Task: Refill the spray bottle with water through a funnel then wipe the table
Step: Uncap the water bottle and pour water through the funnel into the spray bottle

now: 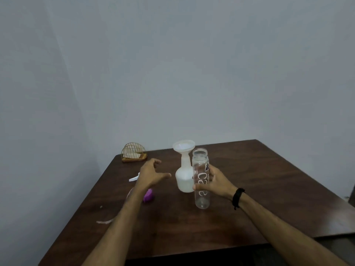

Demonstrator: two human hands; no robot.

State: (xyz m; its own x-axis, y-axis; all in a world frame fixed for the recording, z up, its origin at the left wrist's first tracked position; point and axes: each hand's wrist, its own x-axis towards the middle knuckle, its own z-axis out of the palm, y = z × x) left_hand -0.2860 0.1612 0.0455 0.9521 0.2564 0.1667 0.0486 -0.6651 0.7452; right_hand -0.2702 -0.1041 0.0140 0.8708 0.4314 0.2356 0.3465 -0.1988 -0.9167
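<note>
A white spray bottle (184, 177) without its head stands upright near the middle of the dark wooden table (259, 189), with a white funnel (184, 145) sitting in its neck. My right hand (215, 182) grips a clear, uncapped, empty-looking water bottle (201, 196) just right of the spray bottle, upright with its base at the table. My left hand (151, 172) hovers left of the spray bottle, fingers spread and holding nothing. The white spray head (133, 178) with its tube lies on the table behind my left forearm.
A purple cap (148, 196) lies on the table under my left wrist. A small wooden and wire napkin holder (133, 152) stands at the far left corner. A grey wall is close behind the table. The table's right edge drops off at the frame's right.
</note>
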